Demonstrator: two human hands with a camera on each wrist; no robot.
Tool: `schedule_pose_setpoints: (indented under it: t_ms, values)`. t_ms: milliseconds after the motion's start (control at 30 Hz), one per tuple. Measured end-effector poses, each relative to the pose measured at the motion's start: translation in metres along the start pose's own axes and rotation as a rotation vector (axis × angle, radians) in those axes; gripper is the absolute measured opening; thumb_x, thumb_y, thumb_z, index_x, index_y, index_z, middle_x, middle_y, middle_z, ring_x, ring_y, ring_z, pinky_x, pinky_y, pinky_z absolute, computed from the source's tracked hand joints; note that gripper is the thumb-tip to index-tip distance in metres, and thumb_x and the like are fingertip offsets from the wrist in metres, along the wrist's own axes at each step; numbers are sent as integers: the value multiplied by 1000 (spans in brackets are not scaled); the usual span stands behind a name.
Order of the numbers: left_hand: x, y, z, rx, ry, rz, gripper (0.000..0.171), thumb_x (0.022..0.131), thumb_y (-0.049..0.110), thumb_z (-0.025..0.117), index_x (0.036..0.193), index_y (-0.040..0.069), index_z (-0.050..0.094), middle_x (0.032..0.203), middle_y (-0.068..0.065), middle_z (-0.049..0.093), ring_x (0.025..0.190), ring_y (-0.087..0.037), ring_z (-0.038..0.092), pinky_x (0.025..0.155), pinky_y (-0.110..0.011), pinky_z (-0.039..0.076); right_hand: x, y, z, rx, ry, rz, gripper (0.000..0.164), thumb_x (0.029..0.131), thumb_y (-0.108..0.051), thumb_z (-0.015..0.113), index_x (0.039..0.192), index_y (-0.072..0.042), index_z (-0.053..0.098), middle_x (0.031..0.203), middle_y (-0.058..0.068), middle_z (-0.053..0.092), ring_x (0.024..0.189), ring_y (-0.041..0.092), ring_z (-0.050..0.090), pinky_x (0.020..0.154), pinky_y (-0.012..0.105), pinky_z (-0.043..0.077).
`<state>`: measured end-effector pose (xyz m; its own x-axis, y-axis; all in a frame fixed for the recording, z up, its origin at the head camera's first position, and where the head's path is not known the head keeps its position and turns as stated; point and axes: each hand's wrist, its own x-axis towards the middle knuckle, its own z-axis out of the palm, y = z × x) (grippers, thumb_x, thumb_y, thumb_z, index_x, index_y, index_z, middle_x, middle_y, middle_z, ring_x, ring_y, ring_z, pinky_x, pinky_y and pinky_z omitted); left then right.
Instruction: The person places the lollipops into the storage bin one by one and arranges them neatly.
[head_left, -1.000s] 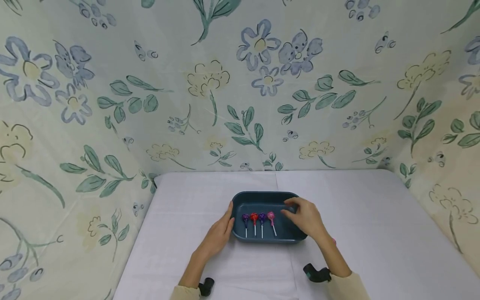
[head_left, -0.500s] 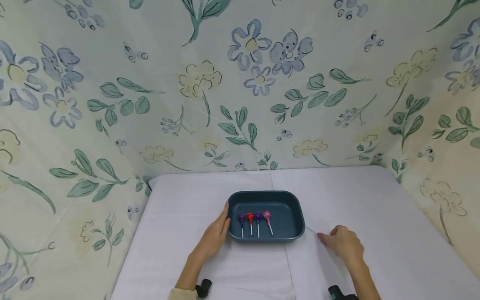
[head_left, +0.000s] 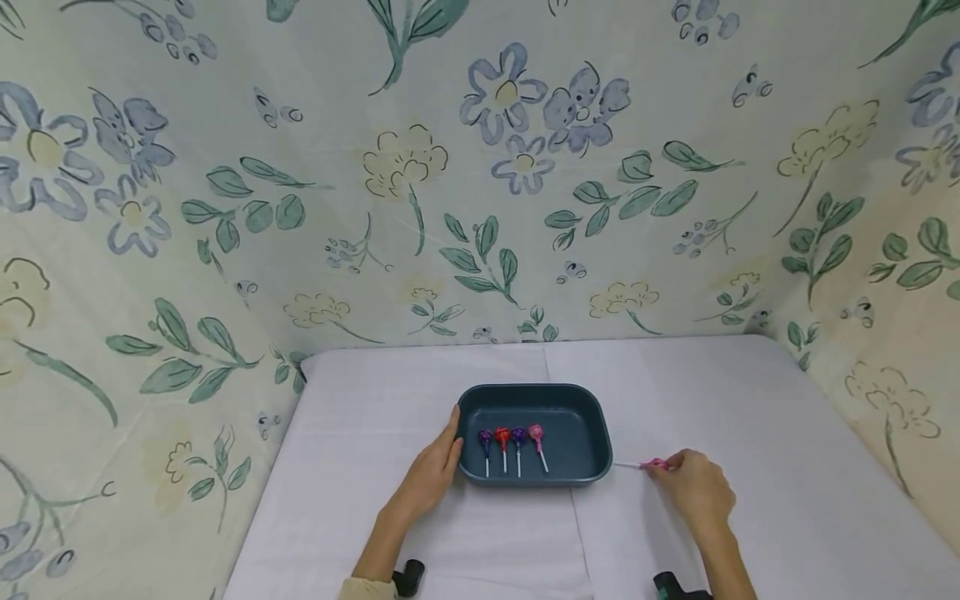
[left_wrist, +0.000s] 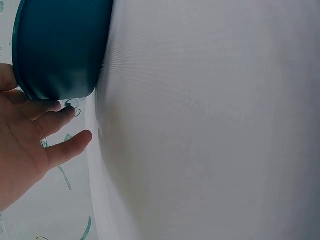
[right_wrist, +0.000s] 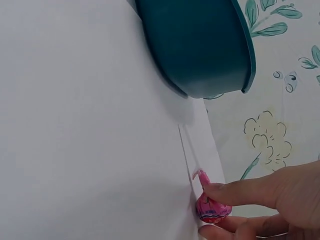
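In the head view, my left hand (head_left: 435, 475) rests against the left side of a dark blue-green tray (head_left: 600, 471). The left wrist view shows its fingers (left_wrist: 72, 146) fairly straight beside the tray's outer wall (left_wrist: 65, 50). My right hand (head_left: 696, 492), on the right of the tray, pinches a pink-wrapped lollipop (right_wrist: 212, 207) between thumb and fingers. Its white stick points towards the tray, close to the tablecloth. Inside the tray lie several lollipops in a row: a purple one (head_left: 485, 437), a red one (head_left: 502, 436), another purple one (head_left: 519, 436) and a pink one (head_left: 536, 433).
A white cloth (head_left: 390, 383) covers the table, with a crease running front to back near the tray. Behind and beside it hangs a floral curtain (head_left: 420, 275). Black wrist devices, such as the left one (head_left: 408, 577), sit by both wrists.
My right hand has left the tray's interior and moved right and nearer to me. It has picked up the pink lollipop from the table. The left hand stays at the tray.
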<state>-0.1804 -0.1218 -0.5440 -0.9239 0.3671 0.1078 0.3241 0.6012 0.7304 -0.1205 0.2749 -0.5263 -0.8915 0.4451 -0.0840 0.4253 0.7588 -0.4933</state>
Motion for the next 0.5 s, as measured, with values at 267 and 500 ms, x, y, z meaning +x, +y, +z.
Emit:
schedule_pose_setpoints:
  t_ms: [267,500]
  values:
    - [0,-3,1,1,4,1,59,114,22,40,166,8,16,171,-11,23,156,-28,32,127,-47,32,4,4,5,74,76,-96,33,89,-19,78,104,9,72,94,25,75,66,26,65,50,29,40]
    - [0,-3,1,-2,4,2,59,114,23,39,166,9,15,170,-11,23,156,-29,32,128,-47,32,8,-9,-3,269,175,-139,33,95,-17,77,117,6,70,111,31,72,49,15,58,43,23,41]
